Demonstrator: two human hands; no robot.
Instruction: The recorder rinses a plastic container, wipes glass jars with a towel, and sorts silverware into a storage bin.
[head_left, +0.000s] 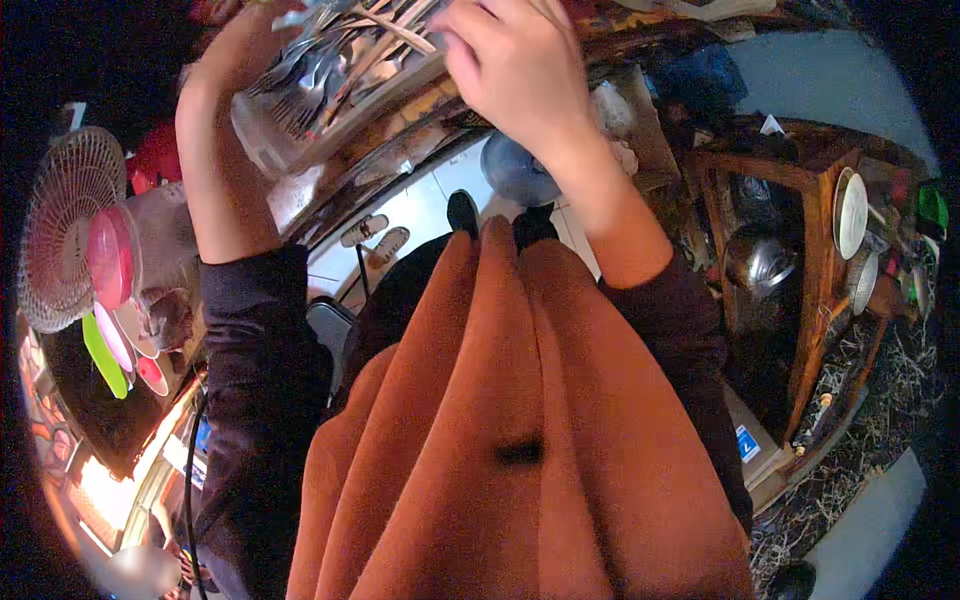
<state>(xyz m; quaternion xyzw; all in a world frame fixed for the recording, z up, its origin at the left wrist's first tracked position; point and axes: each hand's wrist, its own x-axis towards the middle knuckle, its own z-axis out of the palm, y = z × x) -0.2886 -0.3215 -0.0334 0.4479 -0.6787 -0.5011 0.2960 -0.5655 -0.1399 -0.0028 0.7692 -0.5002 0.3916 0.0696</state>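
A clear plastic cutlery tray lies at the top of the view, full of metal forks, spoons and wooden utensils. My left hand is over the tray's far left side, partly cut off by the upper edge of the picture. Some pale, shiny pieces are close to its fingers; whether it grips them is unclear. Over the tray's right end is my right hand, back upward and fingers bent, blurred. Its fingertips are close to the wooden utensils, and what lies under the palm is hidden.
Left are a woven basket, a pink bowl and several coloured plates. A wooden cabinet with a metal pot stands right. Sandals and a dark round container are on the floor. Another person is lower left.
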